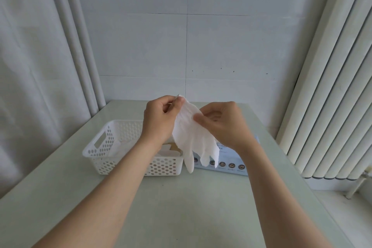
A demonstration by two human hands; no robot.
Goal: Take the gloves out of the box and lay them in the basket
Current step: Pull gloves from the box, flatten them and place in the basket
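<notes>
A thin white glove (193, 137) hangs in the air with its fingers pointing down, above the gap between basket and box. My left hand (161, 119) pinches the cuff at the top. My right hand (221, 123) pinches the glove's right edge a little lower. The white perforated basket (104, 147) stands on the table at the left, and pale gloves (167, 150) lie inside it, partly hidden by my left forearm. The light blue glove box (231, 164) lies to the right of the basket, mostly hidden behind my right wrist and the hanging glove.
The pale table (181, 207) stretches toward me in front of basket and box. A tiled wall rises just behind the table. A curtain hangs at the left, and a white radiator (332, 106) stands close to the table's right edge.
</notes>
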